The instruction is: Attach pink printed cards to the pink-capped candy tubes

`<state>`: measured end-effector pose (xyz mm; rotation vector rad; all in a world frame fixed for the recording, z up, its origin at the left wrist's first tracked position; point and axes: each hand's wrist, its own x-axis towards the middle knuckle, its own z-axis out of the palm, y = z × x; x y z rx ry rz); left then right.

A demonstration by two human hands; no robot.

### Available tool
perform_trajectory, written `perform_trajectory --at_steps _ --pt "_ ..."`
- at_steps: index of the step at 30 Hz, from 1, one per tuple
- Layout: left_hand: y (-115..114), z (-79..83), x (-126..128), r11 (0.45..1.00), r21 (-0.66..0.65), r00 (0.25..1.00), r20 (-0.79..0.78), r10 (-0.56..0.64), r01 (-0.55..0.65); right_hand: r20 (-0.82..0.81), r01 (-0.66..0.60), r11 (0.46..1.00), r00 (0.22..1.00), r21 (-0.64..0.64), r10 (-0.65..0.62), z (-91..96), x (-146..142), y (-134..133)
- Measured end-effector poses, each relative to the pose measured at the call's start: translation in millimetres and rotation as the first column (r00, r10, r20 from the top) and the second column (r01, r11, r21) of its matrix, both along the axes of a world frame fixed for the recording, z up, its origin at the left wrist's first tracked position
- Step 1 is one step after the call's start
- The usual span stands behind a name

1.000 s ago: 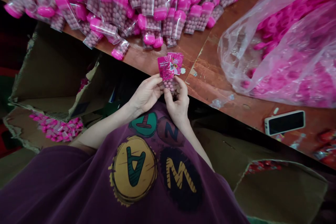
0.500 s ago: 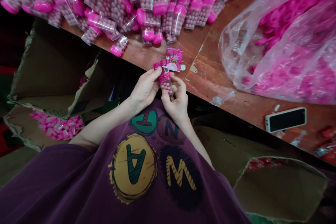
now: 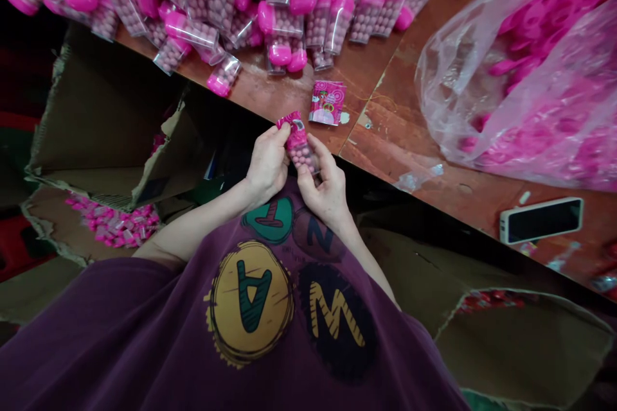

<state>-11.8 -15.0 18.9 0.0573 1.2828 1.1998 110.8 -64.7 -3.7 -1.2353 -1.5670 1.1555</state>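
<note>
Between my two hands, just off the table's front edge, is a small clear candy container [image 3: 303, 155] filled with pink balls. A pink printed wrapper [image 3: 295, 128] covers its upper end. My left hand [image 3: 268, 160] pinches the wrapper's top corner between thumb and fingers. Around the lower part of the container, my right hand [image 3: 325, 183] is closed, thumb in front and fingers behind. On the table just beyond lies a small stack of pink printed wrappers [image 3: 327, 103]. The container's cap is hidden under the wrapper, if it has one.
A heap of pink-capped candy containers [image 3: 222, 0] covers the table's far left. At right lie a clear bag [image 3: 443, 96] of pink plastic pieces and a phone [image 3: 542, 219]. Open cardboard boxes [image 3: 96, 141] stand below the edge, one holding small pink packs [image 3: 118, 221].
My left hand has shifted slightly left and its grip now sits at the wrapper's top corner. The right hand still holds the container. The whole view has shifted a little.
</note>
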Motion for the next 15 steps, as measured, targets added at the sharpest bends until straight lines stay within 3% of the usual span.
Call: perform_trajectory --at_steps 5,11,15 --pt "0 5.5 -3 0.995 0.015 0.995 0.014 -0.1 0.1 0.015 -0.048 0.992 0.999 -0.114 0.05 1.2 -2 -6" --pt "3 5.7 -1 0.994 -0.001 0.99 0.086 -0.108 0.108 -0.041 -0.05 0.995 0.998 -0.086 0.047 -4.5 -5 3" --pt "10 12.4 -3 0.995 0.042 0.994 0.053 -0.093 0.09 -0.169 -0.072 0.992 0.984 -0.1 0.055 -13.5 -8 10"
